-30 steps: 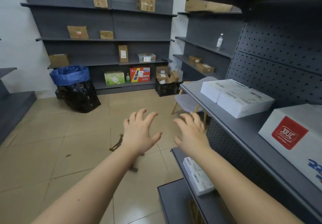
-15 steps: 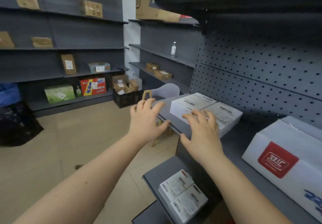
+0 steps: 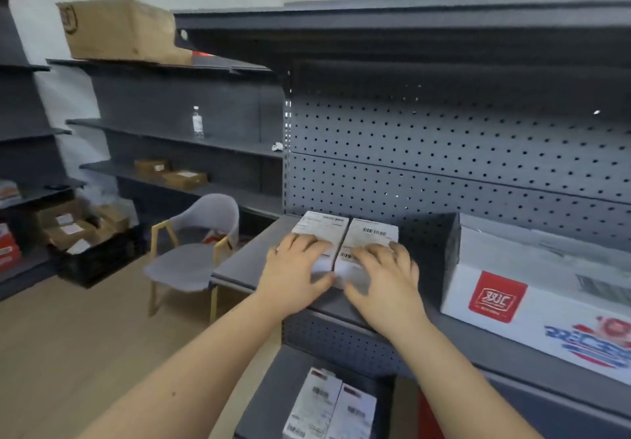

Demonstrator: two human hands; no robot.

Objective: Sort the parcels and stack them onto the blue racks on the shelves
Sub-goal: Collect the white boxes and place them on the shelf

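Observation:
Two white labelled parcels lie side by side on the grey shelf (image 3: 246, 268) in front of me. My left hand (image 3: 295, 274) lies over the near end of the left parcel (image 3: 321, 228), fingers on top and thumb against its front face. In the same way my right hand (image 3: 386, 278) covers the near end of the right parcel (image 3: 372, 233). Both parcels rest flat on the shelf. Two more white parcels (image 3: 329, 408) lie on the lower shelf below.
A large white carton with a red logo (image 3: 532, 298) sits on the same shelf to the right. A grey chair (image 3: 194, 257) stands left of the shelf end. A black crate of brown boxes (image 3: 85, 244) is on the floor. Brown cartons and a bottle (image 3: 197, 126) sit on far shelves.
My view turned right toward the shelf. Both hands moved forward from mid-air and came down onto the two white parcels.

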